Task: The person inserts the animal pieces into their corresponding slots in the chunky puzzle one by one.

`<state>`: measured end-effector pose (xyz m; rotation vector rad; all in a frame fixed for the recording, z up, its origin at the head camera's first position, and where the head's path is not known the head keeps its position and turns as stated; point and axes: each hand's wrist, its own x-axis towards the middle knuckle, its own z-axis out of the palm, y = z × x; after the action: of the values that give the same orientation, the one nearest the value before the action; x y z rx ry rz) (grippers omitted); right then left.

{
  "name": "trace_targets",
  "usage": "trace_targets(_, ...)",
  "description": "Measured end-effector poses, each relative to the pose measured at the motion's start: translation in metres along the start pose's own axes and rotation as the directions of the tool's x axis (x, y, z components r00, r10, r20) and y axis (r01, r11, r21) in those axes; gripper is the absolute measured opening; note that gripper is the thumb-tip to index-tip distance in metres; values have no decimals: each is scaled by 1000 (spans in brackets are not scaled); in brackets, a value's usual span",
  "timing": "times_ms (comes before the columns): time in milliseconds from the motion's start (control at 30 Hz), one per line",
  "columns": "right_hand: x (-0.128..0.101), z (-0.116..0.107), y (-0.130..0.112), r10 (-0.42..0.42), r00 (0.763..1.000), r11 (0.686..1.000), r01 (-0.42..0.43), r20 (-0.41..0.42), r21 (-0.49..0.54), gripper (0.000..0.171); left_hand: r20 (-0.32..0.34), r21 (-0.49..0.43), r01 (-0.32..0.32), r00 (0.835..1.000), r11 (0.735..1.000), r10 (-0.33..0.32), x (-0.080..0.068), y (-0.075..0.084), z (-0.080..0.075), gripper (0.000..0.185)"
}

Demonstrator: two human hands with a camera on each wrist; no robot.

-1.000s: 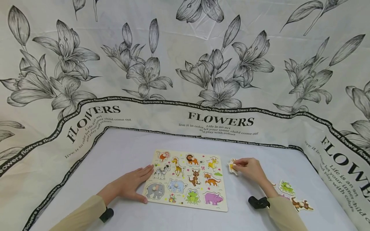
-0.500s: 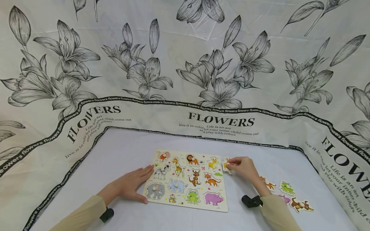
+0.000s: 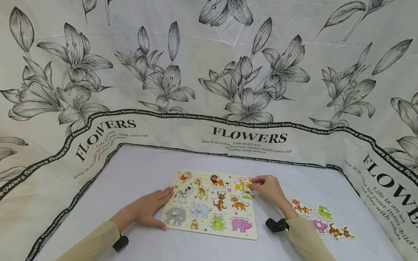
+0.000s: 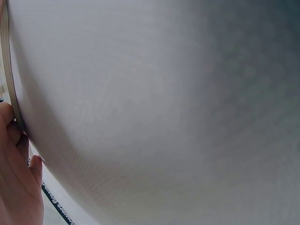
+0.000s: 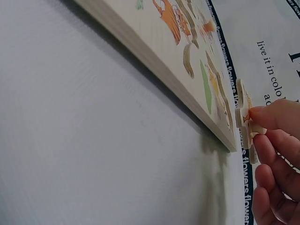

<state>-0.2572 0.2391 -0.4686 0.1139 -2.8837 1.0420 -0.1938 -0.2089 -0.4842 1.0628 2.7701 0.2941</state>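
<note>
Moved: right hand has carried its yellow animal piece leftward from the cloth to the puzzle board's top-right corner.
Hidden: the piece's picture is mostly covered by fingers; the left wrist view shows little but grey cloth.
Orientation: piece stands on edge, face toward the board, long axis upright in the right wrist view.
Right hand: thumb and forefinger pinch the piece's knob.
Left hand: flat, fingers straight, pressing the board's left edge.
Aside: four loose animal pieces lie right of the board.

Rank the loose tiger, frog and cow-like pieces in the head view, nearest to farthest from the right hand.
From the right hand:
1. Tiger piece, just right of the wrist.
2. Frog piece, farther right.
3. Brown cow-like piece, farthest, right and nearer the table's front.
</note>
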Motion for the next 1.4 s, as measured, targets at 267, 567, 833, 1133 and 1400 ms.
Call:
trace_targets(267, 3, 10, -12, 2, 1000, 999, -2, -9, 32, 22, 6, 4, 4, 1000, 1000, -4, 1, -1, 1, 112)
trace_targets(567, 6, 18, -17, -12, 1000, 1000, 13, -23, 17, 18, 0, 4, 3, 1000, 1000, -3, 0, 0, 1, 112)
trace_targets(833, 7, 23, -20, -30, 999, 1000, 30, -31, 2, 18, -4, 24, -4, 1000, 1000, 4, 1, -2, 3, 112)
trace_targets(1133, 8, 28, -25, -26, 999, 999, 26, -23, 18, 20, -9, 20, -5, 1000, 1000, 5, 0, -1, 2, 112)
trace_targets(1400, 8, 29, -26, -19, 1000, 999, 20, -11, 36, 19, -5, 3, 0, 1000, 1000, 0, 0, 0, 0, 112)
